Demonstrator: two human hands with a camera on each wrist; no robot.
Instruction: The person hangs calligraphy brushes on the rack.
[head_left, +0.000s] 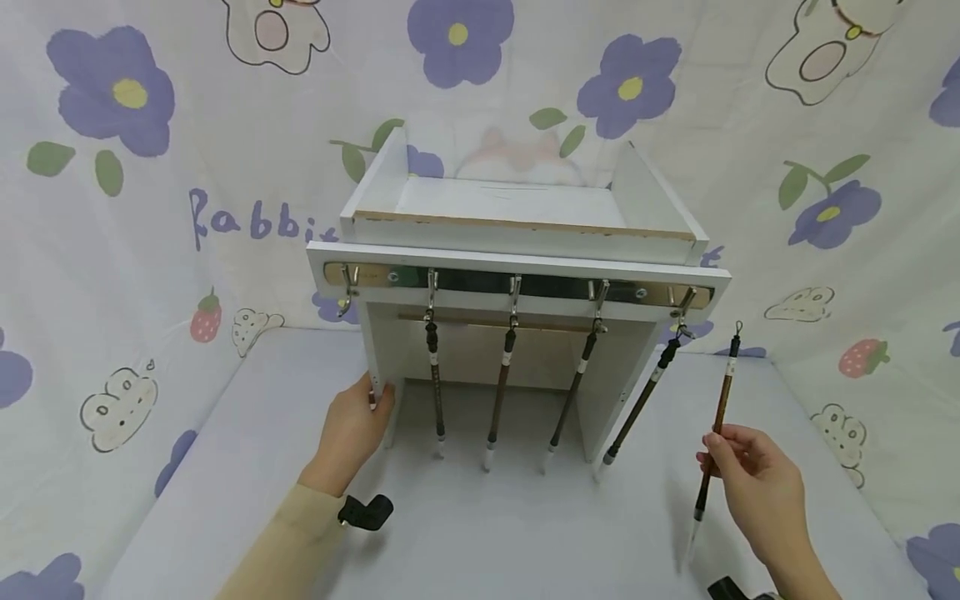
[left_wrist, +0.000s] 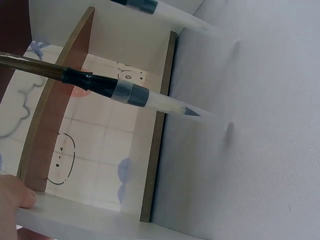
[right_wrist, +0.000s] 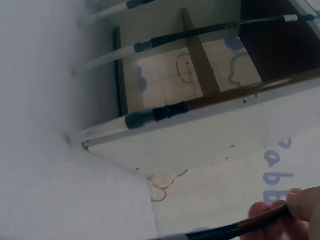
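Note:
My left hand (head_left: 349, 435) grips the left side panel (head_left: 381, 346) of a small white shelf, thumb on its inner side. My right hand (head_left: 761, 487) pinches a calligraphy brush (head_left: 724, 387) by its brown handle, to the right of the shelf. This brush is nearly upright, its looped end up and its clear tip cover down. Several similar brushes (head_left: 501, 387) hang by their loops from hooks on a metal rail (head_left: 480, 282) along the shelf's front. In the left wrist view, a dark bristle tip shows inside the cover of one hanging brush (left_wrist: 135, 94).
An open tray-like top (head_left: 510, 200) with raised sides sits above the rail. The shelf stands on a white tabletop (head_left: 465, 533). Behind it hangs a white cloth (head_left: 247, 150) printed with purple flowers and rabbits. A curved hook (head_left: 347, 292) is at the rail's left end.

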